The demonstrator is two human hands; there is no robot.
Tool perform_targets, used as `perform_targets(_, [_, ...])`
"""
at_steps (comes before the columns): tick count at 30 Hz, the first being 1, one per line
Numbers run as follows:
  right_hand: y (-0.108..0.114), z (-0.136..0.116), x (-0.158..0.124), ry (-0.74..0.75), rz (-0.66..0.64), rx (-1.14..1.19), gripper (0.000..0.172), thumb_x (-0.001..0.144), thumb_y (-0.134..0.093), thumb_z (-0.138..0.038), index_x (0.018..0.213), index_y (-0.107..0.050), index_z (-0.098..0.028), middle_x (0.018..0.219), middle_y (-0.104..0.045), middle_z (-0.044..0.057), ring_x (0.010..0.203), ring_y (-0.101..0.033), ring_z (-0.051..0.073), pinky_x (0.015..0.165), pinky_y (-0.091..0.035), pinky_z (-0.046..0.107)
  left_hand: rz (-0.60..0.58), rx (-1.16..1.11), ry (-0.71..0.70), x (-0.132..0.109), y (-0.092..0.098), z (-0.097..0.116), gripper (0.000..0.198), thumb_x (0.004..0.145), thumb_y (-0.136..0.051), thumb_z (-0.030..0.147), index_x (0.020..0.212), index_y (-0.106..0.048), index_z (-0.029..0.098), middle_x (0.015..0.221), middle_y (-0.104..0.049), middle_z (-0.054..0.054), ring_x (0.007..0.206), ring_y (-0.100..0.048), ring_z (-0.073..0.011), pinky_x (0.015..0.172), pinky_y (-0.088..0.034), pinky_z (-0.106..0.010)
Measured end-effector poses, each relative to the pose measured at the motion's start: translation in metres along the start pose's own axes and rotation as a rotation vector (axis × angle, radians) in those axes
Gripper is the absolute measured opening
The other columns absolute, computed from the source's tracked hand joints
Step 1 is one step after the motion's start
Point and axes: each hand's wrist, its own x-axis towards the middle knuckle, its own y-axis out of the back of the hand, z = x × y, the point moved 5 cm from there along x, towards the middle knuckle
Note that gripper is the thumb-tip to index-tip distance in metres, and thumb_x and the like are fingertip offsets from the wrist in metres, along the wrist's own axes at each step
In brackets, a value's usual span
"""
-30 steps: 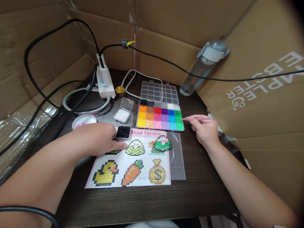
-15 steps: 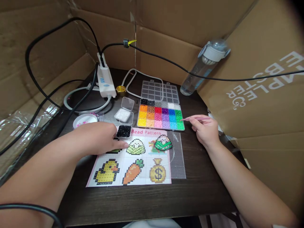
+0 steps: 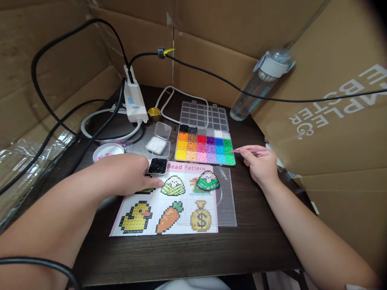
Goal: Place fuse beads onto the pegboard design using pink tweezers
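My left hand (image 3: pixel 130 174) rests on the upper left of a bead pattern sheet (image 3: pixel 169 209), fingers curled, touching a small tray of black beads (image 3: pixel 157 165). My right hand (image 3: pixel 260 164) pinches pink tweezers (image 3: pixel 246 150) whose tip points at the green corner of a multicolour bead box (image 3: pixel 204 146). A partly built green and white bead figure (image 3: pixel 207 181) sits on a clear pegboard (image 3: pixel 225 201) over the sheet's right side.
A small open box of white beads (image 3: pixel 156 144), a pink-and-white dish (image 3: pixel 107 151), a gold cap (image 3: pixel 154 113), a white power adapter (image 3: pixel 134 102) with cables and a water bottle (image 3: pixel 260 82) stand behind. Cardboard walls (image 3: pixel 332 100) enclose the dark table (image 3: pixel 242 249).
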Motion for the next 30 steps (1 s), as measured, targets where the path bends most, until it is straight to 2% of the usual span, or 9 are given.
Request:
perform_targets(4, [0.0006,0.0016,-0.0010,-0.005,0.007,0.002,0.029,0.079,-0.106,-0.053,0.083,-0.099,-0.025,0.083,-0.092,0.011,0.055,-0.053,0.014,0.051,-0.038,0.031,-0.039,-0.025,0.058,0.0033,0.0010,0.0003,0.069,0.088,-0.082,0.092,0.062,-0.063,0.030,0.081,-0.085,-0.018,0.098,-0.089,-0.0470,0.085,-0.058,-0.056])
perform_targets(8, [0.0009,0.0031,-0.0010,-0.013,0.026,0.020,0.030,0.076,-0.108,-0.052,0.082,-0.098,-0.024,0.083,-0.092,0.011,0.054,-0.052,0.014,0.050,-0.038,0.030,-0.013,-0.021,0.025,0.0062,-0.0010,-0.0016,0.071,0.084,-0.076,0.100,0.065,-0.070,0.032,0.080,-0.087,-0.019,0.094,-0.089,-0.0469,0.080,-0.060,-0.056])
perform_targets(12, [0.0005,0.0033,0.0003,-0.013,0.043,0.032,0.036,0.073,-0.109,-0.056,0.079,-0.094,-0.024,0.086,-0.094,0.013,0.052,-0.048,0.012,0.048,-0.037,0.031,-0.018,-0.004,0.025,0.0059,-0.0020,-0.0022,0.070,0.085,-0.074,0.101,0.067,-0.074,0.034,0.079,-0.087,-0.019,0.095,-0.089,-0.0464,0.079,-0.060,-0.055])
perform_targets(15, [-0.0011,0.0028,0.0010,-0.007,0.014,0.030,0.041,0.076,-0.108,-0.061,0.078,-0.091,-0.024,0.087,-0.094,0.014,0.051,-0.044,0.012,0.047,-0.033,0.031,-0.034,-0.024,0.047,0.0039,0.0000,0.0005,0.071,0.085,-0.080,0.096,0.061,-0.064,0.031,0.079,-0.086,-0.018,0.095,-0.089,-0.0461,0.083,-0.061,-0.057])
perform_targets(18, [-0.0016,0.0034,0.0014,-0.002,-0.012,0.013,0.043,0.079,-0.108,-0.063,0.080,-0.091,-0.024,0.085,-0.093,0.013,0.052,-0.046,0.013,0.047,-0.034,0.032,-0.029,-0.044,0.072,0.0022,0.0021,0.0016,0.071,0.086,-0.085,0.090,0.058,-0.059,0.030,0.080,-0.085,-0.018,0.097,-0.089,-0.0471,0.088,-0.061,-0.058])
perform_targets(24, [0.0013,0.0059,0.0013,0.008,0.031,-0.002,0.042,0.078,-0.108,-0.062,0.082,-0.092,-0.023,0.088,-0.094,0.014,0.053,-0.052,0.014,0.048,-0.040,0.032,-0.054,-0.007,0.038,0.0009,0.0009,0.0008,0.062,0.098,-0.072,0.088,0.074,-0.073,0.031,0.088,-0.088,-0.018,0.094,-0.086,-0.0443,0.089,-0.062,-0.057])
perform_targets(30, [0.0036,0.0044,-0.0004,0.009,0.062,0.038,0.033,0.077,-0.108,-0.053,0.080,-0.094,-0.023,0.087,-0.095,0.014,0.052,-0.053,0.013,0.048,-0.041,0.031,-0.017,-0.014,0.055,0.0015,0.0018,0.0009,0.071,0.087,-0.080,0.095,0.063,-0.065,0.031,0.084,-0.087,-0.019,0.095,-0.088,-0.0443,0.082,-0.059,-0.054])
